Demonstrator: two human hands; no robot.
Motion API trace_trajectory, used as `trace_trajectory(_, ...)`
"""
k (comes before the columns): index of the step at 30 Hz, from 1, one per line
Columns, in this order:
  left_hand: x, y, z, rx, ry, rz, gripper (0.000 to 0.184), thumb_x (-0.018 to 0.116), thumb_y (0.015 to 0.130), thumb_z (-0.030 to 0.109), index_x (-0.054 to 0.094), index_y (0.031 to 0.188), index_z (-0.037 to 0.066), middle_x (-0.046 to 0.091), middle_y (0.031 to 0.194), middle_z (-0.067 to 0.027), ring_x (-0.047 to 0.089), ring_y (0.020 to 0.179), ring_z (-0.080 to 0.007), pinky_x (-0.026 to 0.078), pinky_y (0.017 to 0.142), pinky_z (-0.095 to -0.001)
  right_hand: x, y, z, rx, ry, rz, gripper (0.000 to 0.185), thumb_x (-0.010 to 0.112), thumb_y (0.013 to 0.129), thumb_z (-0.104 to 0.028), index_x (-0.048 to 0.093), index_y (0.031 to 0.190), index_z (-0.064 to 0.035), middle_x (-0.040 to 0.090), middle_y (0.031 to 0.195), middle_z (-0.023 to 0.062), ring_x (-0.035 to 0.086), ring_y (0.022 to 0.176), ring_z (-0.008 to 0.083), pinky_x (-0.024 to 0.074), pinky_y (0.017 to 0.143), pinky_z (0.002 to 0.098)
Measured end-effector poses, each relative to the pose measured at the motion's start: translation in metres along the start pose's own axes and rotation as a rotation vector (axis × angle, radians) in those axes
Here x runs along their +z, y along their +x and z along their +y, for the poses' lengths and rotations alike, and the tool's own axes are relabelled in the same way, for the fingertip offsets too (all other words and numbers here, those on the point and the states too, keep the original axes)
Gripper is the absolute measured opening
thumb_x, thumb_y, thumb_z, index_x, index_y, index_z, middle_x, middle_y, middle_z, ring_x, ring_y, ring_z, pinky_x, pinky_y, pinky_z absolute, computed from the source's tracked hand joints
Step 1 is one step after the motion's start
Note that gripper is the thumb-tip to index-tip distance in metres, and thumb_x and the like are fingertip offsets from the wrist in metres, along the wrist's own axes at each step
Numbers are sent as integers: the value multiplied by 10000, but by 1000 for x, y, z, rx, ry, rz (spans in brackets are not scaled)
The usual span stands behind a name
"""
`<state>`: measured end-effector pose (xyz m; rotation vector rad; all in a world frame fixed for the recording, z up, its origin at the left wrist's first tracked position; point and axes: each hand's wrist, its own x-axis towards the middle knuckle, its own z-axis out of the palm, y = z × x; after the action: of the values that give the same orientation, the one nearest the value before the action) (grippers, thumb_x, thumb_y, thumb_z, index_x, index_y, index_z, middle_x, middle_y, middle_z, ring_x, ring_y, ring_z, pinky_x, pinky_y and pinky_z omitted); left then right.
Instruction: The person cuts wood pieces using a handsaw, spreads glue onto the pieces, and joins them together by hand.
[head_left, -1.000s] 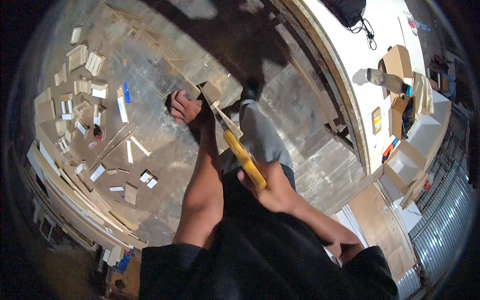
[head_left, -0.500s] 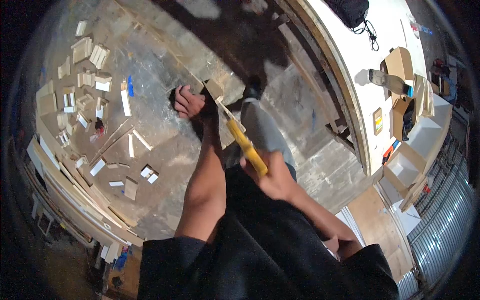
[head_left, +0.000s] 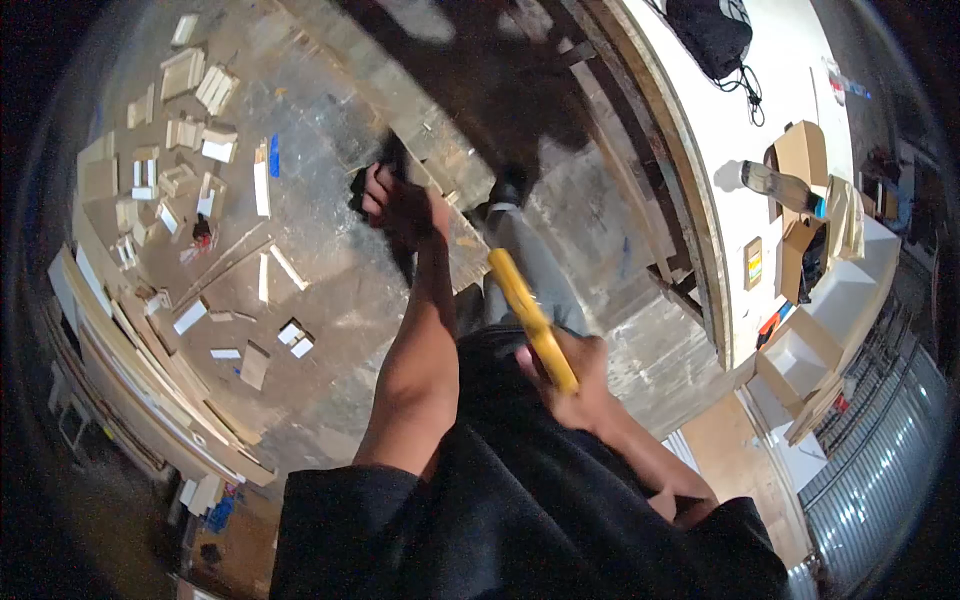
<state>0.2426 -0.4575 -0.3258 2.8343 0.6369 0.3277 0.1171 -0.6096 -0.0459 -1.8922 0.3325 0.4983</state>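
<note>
In my right hand (head_left: 580, 375) is a yellow-handled saw (head_left: 530, 315), its handle slanting up and to the left. The saw's thin blade, seen nearly edge-on, is hard to make out beyond the handle. My left hand (head_left: 395, 205) is low over the floor with its fingers curled, partly in shadow. What the fingers close around is hidden. Just right of my left wrist, a light wooden piece (head_left: 466, 240) shows near my leg in grey trousers (head_left: 535, 260). My dark shoe (head_left: 510, 187) is beyond it.
Several small wooden blocks and offcuts (head_left: 182, 132) lie scattered on the floor at left. Long boards (head_left: 150, 350) are stacked along the left edge. A white-topped table (head_left: 700, 150) on the right bears a bottle (head_left: 775, 185), a black bag (head_left: 708, 38) and a cardboard box (head_left: 800, 150).
My right hand has drawn the saw back toward my body and to the right. My left hand stays low near the floor, now more in shadow. The view has shifted slightly.
</note>
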Motion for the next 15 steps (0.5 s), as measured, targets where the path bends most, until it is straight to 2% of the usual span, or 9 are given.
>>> trace_trajectory(1,31,-8,-18,-14,7,-1,365,645,811,100,600,1169,155,579,1355,-19,530,1187,-320,407,941,-505,-8,-4,-8,-172,-69,86,186,691,969,-169,649,873,-16,587,631,77,569,539,216,451,558,366)
trace_trajectory(3,61,-21,-44,143,-75,33,401,659,836,165,567,1220,96,539,1374,-104,489,1242,-360,377,1015,-544,-24,-4,-7,-126,-116,173,139,696,961,-152,663,893,-35,577,612,55,582,530,232,438,531,354)
trace_trajectory(4,51,-19,-44,176,-90,44,395,648,849,171,567,1228,90,540,1365,-113,492,1236,-360,371,1025,-544,-19,22,2,-213,-421,299,211,731,953,-195,647,843,-36,556,599,53,551,519,202,415,516,344)
trace_trajectory(5,19,-9,-23,111,-90,19,361,625,847,147,582,1205,125,548,1361,-68,501,1216,-331,366,1003,-518,-10,53,12,-12,-251,334,323,758,947,-261,613,771,-32,513,592,52,492,528,152,392,516,342)
trace_trajectory(6,-14,2,-1,46,-89,-5,340,602,845,123,598,1183,161,556,1358,-24,510,1196,-303,360,980,-492,0,88,39,-16,-46,306,407,786,928,-301,576,715,-25,469,586,37,452,562,118,383,524,344)
trace_trajectory(7,2,0,-6,2,-84,31,386,634,797,94,590,1171,179,531,1378,2,482,1217,-286,337,968,-479,13,122,80,-95,-119,331,413,814,907,-313,588,717,-23,482,591,27,443,574,107,387,527,347)
trace_trajectory(8,5,-1,-6,-22,-50,26,401,646,779,74,589,1162,178,533,1368,6,483,1215,-280,331,959,-472,25,156,102,72,-102,256,414,860,845,-339,654,785,16,578,632,51,533,595,113,457,556,334)
trace_trajectory(10,8,1,-3,-48,-13,27,418,658,760,53,589,1154,176,535,1358,10,484,1212,-275,326,950,-465,55,203,145,219,195,274,451,910,796,-368,717,830,38,636,700,12,536,622,101,470,571,315)
trace_trajectory(15,4,1,-4,-75,-127,-41,473,647,681,35,585,1128,175,510,1373,-19,433,1268,-315,296,985,-519,91,220,176,161,249,38,360,868,863,-328,725,817,-1,613,711,-45,495,629,67,417,554,302)
